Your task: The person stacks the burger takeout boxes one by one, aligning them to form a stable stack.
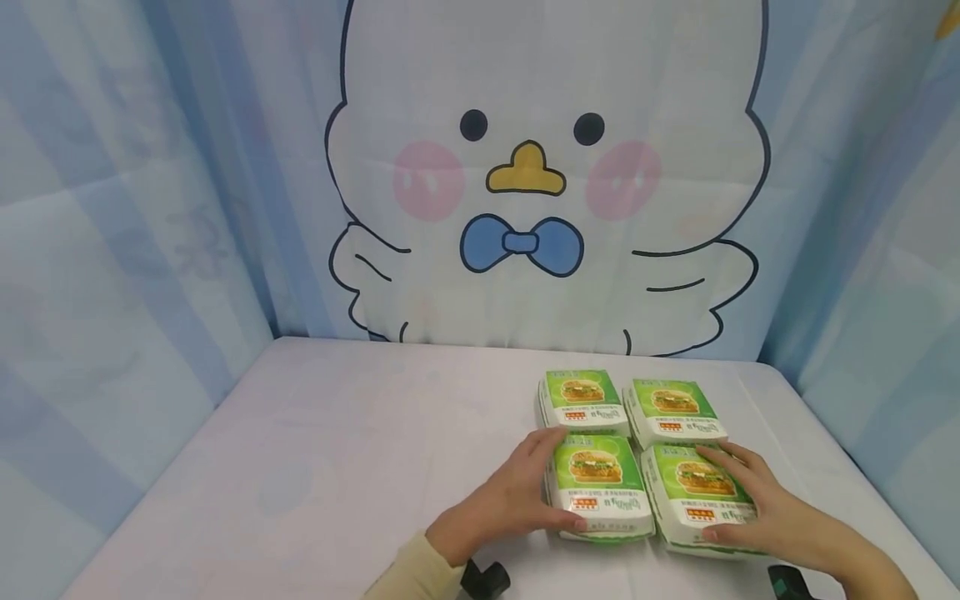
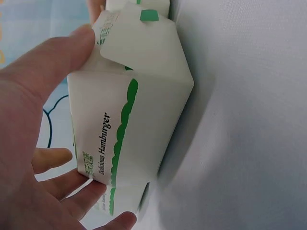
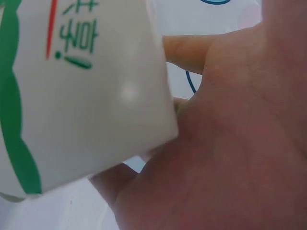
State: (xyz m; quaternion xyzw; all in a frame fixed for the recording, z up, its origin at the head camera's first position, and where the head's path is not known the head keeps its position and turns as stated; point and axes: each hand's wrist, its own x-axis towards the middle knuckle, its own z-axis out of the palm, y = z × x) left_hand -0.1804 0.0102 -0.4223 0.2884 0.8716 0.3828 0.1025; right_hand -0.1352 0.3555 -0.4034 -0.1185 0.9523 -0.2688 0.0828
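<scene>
Four-square on the table sit several green-and-white hamburger boxes with a burger picture on each lid. My left hand [image 1: 517,492] grips the near left hamburger box [image 1: 600,479], thumb at its front edge and fingers at its far left corner. In the left wrist view, this box's white side [image 2: 103,124] reads "Delicious Hamburger", and the thumb [image 2: 62,57] presses its end. My right hand [image 1: 787,508] holds the near right hamburger box [image 1: 693,492], thumb on the front and fingers over the far edge. A white box wall [image 3: 105,110] fills much of the right wrist view.
Behind the held boxes stand a far left hamburger box [image 1: 585,400] and a far right hamburger box [image 1: 671,410], close against them. The white table [image 1: 300,467] stretches to the left. A curtain [image 1: 540,308] with a cartoon bird hangs along the back edge.
</scene>
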